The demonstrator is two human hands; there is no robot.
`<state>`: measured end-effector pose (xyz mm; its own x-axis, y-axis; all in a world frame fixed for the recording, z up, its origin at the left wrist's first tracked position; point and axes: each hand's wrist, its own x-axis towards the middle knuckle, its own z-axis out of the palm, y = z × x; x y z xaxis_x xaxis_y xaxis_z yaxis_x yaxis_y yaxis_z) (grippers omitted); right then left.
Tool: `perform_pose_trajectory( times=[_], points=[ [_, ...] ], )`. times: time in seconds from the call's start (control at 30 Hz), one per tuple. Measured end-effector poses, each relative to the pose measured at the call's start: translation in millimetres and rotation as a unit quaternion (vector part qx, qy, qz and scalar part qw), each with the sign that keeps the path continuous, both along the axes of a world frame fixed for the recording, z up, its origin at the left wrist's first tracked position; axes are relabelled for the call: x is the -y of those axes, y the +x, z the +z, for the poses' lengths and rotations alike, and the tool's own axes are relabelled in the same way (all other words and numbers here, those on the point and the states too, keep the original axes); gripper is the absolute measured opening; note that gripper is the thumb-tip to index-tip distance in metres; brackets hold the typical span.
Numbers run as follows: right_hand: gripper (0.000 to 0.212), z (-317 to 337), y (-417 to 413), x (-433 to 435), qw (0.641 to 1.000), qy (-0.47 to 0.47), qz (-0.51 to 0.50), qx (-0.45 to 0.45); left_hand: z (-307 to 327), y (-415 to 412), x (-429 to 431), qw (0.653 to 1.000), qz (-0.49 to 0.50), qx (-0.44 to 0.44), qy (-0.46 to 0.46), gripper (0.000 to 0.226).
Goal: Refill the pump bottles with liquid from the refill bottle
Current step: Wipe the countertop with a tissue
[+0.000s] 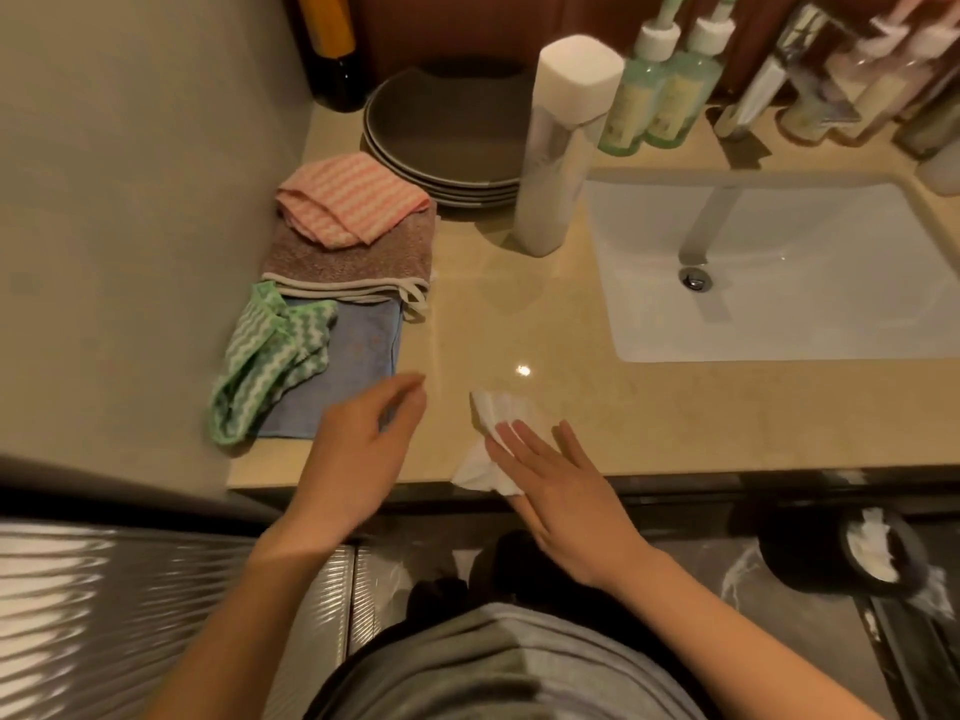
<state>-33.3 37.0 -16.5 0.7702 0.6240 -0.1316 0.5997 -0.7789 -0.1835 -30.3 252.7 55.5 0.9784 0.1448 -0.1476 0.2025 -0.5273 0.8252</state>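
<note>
1. Head view is showing folded cloths (343, 252) lying far left on the counter (675, 407), by the wall.
2. Next, the left hand (358, 449) is hovering just beside the blue cloth (363, 350). Its fingers are bending loosely and holding nothing, though the hand is looking blurry.
3. The right hand (561, 496) is pressing flat on a white tissue (488, 407) at the counter's front edge. Its fingers are lying straight and a little apart, not curling round the tissue.
4. Further back, a tall white bottle (566, 142) is standing upright with its cap on. I am guessing this is the refill bottle.
5. Two green pump bottles (636, 101) are standing side by side just right of it, at the back by the sink (779, 324). Their pump tops are sitting on.
6. I am thinking the pouring is finished, since every bottle is closed and standing away from the hands. Wiping up drips is looking like the job now. I cannot tell how full the green bottles are.
</note>
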Motion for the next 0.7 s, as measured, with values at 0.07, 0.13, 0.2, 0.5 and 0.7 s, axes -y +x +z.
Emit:
perform_pose_trajectory(
  times=[0.07,0.13,0.2,0.5,0.7],
  points=[
    [0.049,2,-2,21,1.0,-0.013,0.003,-0.01,-20,23,-15,0.991,-0.034,0.054,0.114,0.05],
    [0.05,6,1,43,0.999,-0.03,-0.024,-0.016,-40,44,-28,0.978,-0.072,0.008,0.194,0.06],
    [0.053,12,8,60,0.997,-0.042,-0.065,-0.02,-60,52,-36,0.968,-0.112,-0.063,0.217,0.063],
    [0.053,15,64,-5,0.979,-0.065,-0.193,-0.005,-69,56,-34,0.955,-0.152,-0.118,0.228,0.055],
    [0.057,8,28,-98,0.998,-0.046,-0.037,-0.023,-69,59,-39,0.969,-0.15,-0.131,0.143,0.052]
  ],
)
